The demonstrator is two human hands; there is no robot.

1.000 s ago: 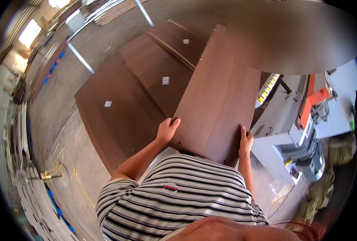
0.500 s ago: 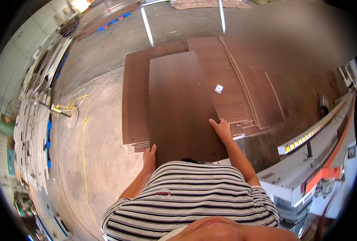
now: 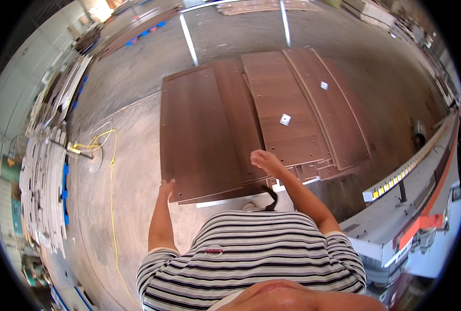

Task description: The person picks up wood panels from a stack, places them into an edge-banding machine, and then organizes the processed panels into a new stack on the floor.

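Observation:
A dark brown wooden panel (image 3: pixel 194 129) with small holes near its edges lies on the left-hand stack of similar panels. At its near left corner, my left hand (image 3: pixel 167 187) is closed on the edge, its lower fingers partly hidden. My right hand (image 3: pixel 264 160) is over the right near side of the stack, fingers curled together and nothing visible in them. Whether it touches the wood I cannot tell. To the right lie two more rows of brown panels, a middle row (image 3: pixel 277 98) and a right row (image 3: pixel 339 114), each with a small white label on top.
A yellow cable (image 3: pixel 111 176) runs over the concrete floor on the left, beside a round-based stand (image 3: pixel 91 158). Long boards (image 3: pixel 44 181) are stacked along the left wall. A grey machine (image 3: pixel 380 223) with an orange part stands at the near right. White posts (image 3: pixel 189 39) rise beyond the panels.
The brown panel has shifted left and away from me onto the left stack. My left hand went left with it; my right hand has let go of its edge and moved left.

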